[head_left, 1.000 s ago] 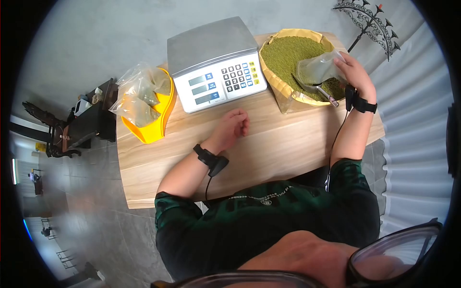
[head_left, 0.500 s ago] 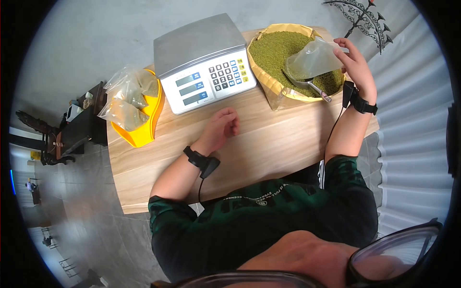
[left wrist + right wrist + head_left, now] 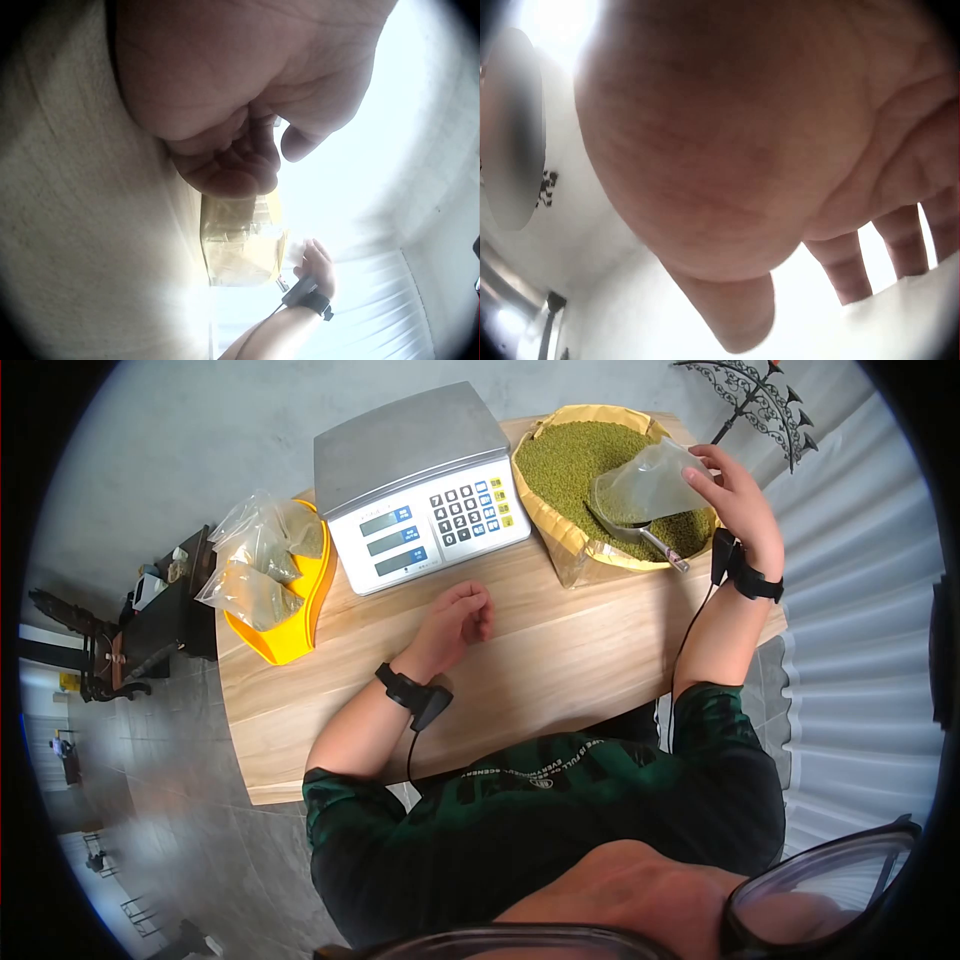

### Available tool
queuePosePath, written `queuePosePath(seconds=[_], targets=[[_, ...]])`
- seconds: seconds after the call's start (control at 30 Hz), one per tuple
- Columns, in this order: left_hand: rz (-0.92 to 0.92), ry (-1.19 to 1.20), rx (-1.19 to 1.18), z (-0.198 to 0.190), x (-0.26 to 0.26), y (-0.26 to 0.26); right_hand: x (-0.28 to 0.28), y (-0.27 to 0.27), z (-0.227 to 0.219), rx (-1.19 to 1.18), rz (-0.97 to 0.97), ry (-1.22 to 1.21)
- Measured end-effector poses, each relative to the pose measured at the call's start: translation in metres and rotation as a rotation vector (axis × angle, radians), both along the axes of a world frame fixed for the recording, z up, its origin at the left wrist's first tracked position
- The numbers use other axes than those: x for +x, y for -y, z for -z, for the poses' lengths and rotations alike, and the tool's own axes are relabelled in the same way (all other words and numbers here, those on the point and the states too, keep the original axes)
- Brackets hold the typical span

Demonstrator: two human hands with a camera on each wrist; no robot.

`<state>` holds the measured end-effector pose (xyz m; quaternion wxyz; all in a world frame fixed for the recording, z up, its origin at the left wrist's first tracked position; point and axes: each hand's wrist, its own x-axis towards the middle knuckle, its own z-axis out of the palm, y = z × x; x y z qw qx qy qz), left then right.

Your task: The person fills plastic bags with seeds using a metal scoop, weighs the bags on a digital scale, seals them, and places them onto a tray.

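Note:
In the head view, my right hand (image 3: 735, 500) is at the right edge of an open paper sack (image 3: 575, 555) full of small green beans (image 3: 575, 455). Its thumb and fingers are spread apart, right at the end of a clear plastic bag (image 3: 645, 478). That bag lies over the beans and partly over a metal scoop (image 3: 632, 532), whose handle points toward me. My left hand (image 3: 452, 622) rests on the wooden table in front of the scale, fingers loosely curled around nothing. The left wrist view shows these curled fingers (image 3: 229, 180) close up.
A digital scale (image 3: 425, 490) with a bare grey platform stands left of the sack. Farther left, a yellow tray (image 3: 290, 645) holds several filled clear bags (image 3: 255, 565). A white curtain (image 3: 850, 660) hangs past the table's right side.
My right hand has drawn back from over the plastic bag to its end, and its fingers have spread. The head view has shifted slightly. My left hand stays on the table.

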<state>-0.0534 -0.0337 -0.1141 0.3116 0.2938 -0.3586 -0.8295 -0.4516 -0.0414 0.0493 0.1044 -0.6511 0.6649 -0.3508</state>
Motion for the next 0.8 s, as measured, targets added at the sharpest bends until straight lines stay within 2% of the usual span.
queuePosePath(seconds=[0.13,0.2,0.33,0.4,0.53,0.6,0.8], targets=[[0.0,0.005,-0.006,-0.003,0.0,-0.001,-0.01,0.012,0.002,0.084,-0.033,-0.031],[-0.002,0.008,-0.001,-0.003,0.0,-0.002,-0.009,0.013,0.001,0.019,0.074,-0.032],[-0.012,0.01,-0.008,-0.003,0.0,-0.002,-0.018,0.019,0.006,-0.009,0.091,-0.011],[0.023,-0.011,-0.007,0.001,0.002,0.001,-0.016,0.019,0.006,-0.119,0.073,0.088],[0.001,-0.003,-0.012,0.002,0.0,0.0,-0.019,0.023,0.006,-0.179,0.059,0.085],[0.007,-0.003,-0.011,0.002,0.001,0.0,-0.017,0.022,0.004,-0.26,0.085,0.161],[0.001,-0.003,-0.01,0.0,0.0,-0.001,-0.017,0.021,0.0,-0.241,0.129,0.232]])
